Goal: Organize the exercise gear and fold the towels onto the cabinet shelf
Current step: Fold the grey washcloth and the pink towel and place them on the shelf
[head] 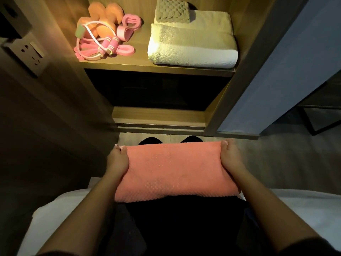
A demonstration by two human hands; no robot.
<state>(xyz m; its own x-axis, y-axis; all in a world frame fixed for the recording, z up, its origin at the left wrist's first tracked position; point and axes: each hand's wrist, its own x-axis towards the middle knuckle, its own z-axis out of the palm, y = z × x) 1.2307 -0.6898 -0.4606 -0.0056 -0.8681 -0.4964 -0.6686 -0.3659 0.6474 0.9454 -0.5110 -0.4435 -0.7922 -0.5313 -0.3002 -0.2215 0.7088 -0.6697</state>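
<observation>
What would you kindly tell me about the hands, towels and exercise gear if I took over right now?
Hands: left hand grips the left end of the folded pink towel; right hand grips its right end, low in front of the cabinet.
On the shelf: orange dumbbells, jump rope and pink bands at left; folded white towels at right, grey towel on top at the back.
Done: gear and those towels shelved.
Left: place the pink towel on the shelf.

Dim room, warm light on the shelf [140, 61], edges bowed.
</observation>
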